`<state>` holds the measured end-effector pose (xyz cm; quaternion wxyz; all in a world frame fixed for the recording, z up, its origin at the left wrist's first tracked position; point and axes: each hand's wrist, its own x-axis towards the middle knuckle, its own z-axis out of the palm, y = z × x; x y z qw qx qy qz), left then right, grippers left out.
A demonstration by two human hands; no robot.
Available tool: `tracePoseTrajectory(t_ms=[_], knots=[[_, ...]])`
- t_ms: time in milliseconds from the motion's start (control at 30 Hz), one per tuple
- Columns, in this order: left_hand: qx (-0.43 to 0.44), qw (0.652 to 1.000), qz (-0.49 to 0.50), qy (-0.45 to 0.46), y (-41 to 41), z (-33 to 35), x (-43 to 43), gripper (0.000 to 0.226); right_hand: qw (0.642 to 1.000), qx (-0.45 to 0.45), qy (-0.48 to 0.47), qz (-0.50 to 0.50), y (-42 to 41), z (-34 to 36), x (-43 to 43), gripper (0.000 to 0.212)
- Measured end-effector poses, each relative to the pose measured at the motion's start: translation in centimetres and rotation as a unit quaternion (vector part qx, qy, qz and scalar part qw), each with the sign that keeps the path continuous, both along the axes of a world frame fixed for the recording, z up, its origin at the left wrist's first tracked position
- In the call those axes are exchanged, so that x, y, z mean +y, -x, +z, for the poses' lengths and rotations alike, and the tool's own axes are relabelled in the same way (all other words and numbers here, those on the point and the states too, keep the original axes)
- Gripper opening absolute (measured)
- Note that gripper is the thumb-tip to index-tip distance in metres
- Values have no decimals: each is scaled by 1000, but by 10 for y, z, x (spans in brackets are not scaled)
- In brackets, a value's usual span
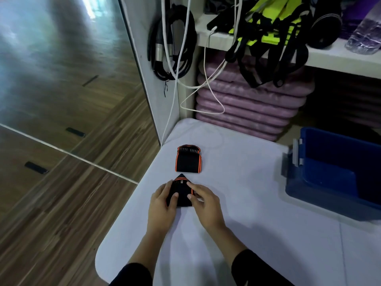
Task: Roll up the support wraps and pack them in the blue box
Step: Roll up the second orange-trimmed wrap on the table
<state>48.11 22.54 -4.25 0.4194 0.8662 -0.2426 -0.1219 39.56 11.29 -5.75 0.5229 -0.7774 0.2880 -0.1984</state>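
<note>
Two black support wraps with orange edging lie on the white table (237, 203). The far wrap (188, 159) lies flat near the table's left edge, untouched. The near wrap (181, 190) sits between both hands, with a pointed end facing away from me. My left hand (162, 205) grips its left side, thumb on top. My right hand (203, 203) pinches its right side, thumb and forefinger on the fabric. The blue box (338, 174) stands open at the table's right, and nothing shows inside it.
A white shelf unit behind the table holds stacked purple mats (251, 100), black and neon-yellow straps (268, 38) and a plastic bottle (365, 32). Black cables (171, 44) and white cords hang on its side panel. A mirror and wood floor lie to the left.
</note>
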Motion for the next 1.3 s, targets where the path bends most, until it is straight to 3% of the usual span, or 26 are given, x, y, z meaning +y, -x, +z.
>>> tracePoseTrajectory(t_ms=[133,300,667,1000,1133,1300], knots=[[-51,990,-49,-123,-2,-4,-1,62,995,80,53,24,-5,-8,-2,44],[-58,971,-68,-223,-7,-5,-5,53,987,139,72,41,-9,-9,-7,45],[-52,992,-52,-99,0,0,5,52,993,71,80,47,7,8,2,54],[-55,993,-32,-104,6,3,10,51,993,94,67,36,15,9,8,55],[-123,980,-1,-160,12,11,10,48,992,108,55,19,25,16,10,50],[-215,966,-31,-137,35,24,9,35,988,114,105,-10,60,25,8,43]])
